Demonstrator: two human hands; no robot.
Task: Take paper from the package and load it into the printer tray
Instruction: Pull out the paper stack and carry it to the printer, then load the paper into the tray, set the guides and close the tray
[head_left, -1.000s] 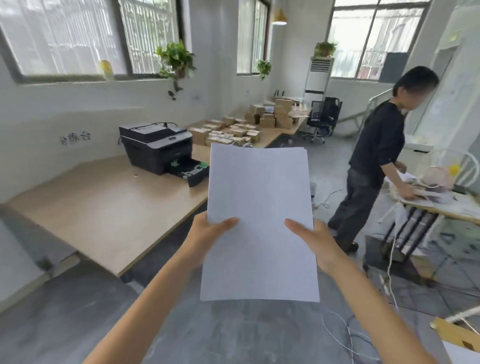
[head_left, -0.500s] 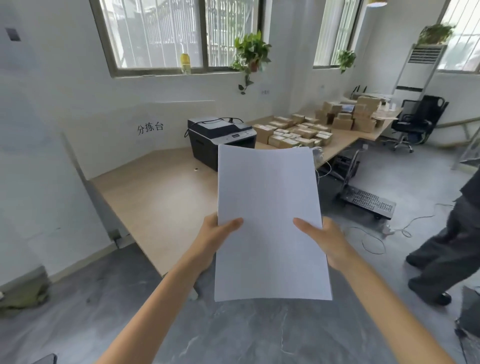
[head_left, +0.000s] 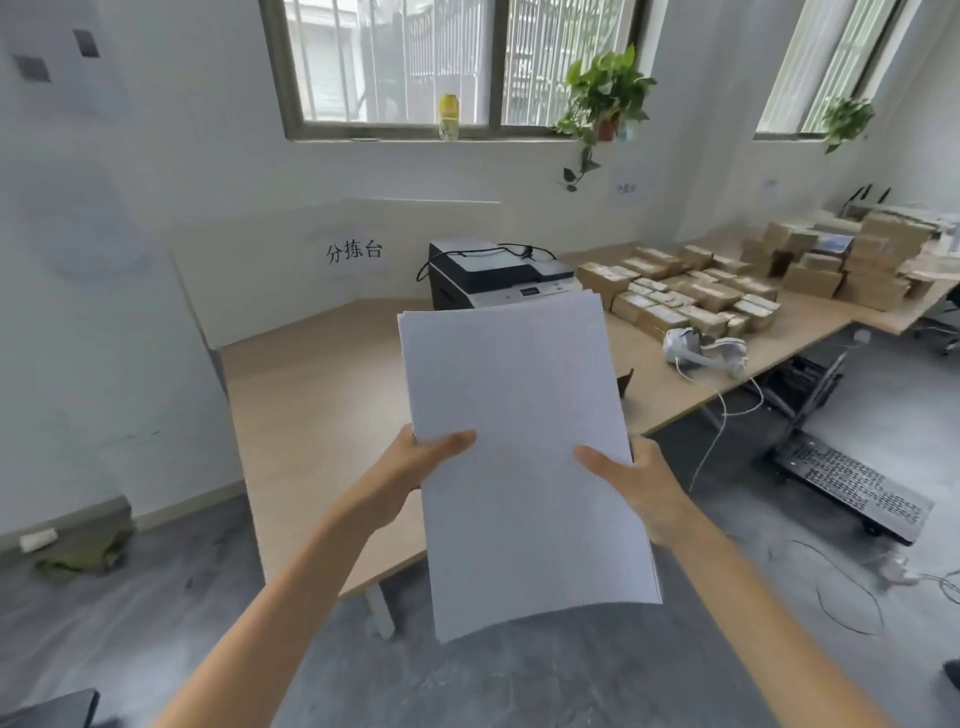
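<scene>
Desk (head_left: 322, 395) fills the middle of what we see, a long pale wooden top running from the near corner away to the right under the windows. On it, toward the back wall, stands the printer (head_left: 498, 278), dark with a lighter grey top and a black cable looping over it; its lower front is hidden from us behind the paper, so we cannot tell how its tray stands. To the right of the printer lie rows of brown boxes (head_left: 696, 299), stacked higher toward the far end, and nearer the desk edge rests a white headset (head_left: 704, 351) with a cord trailing off the side. Between us and the printer we hold the stack of paper (head_left: 524, 457), blank white sheets lifted upright in the air above the floor and the desk's near edge, its top edges slightly fanned and its bottom edge curling toward us. Our left hand (head_left: 415, 467) grips the stack's left edge a little below its middle, thumb pressed flat across the front face and the other fingers hidden behind. Our right hand (head_left: 639, 483) clasps the right edge at about the same height, thumb on the front, fingers wrapped behind. Most of the stack rises above both grips, and the rest hangs below them.
</scene>
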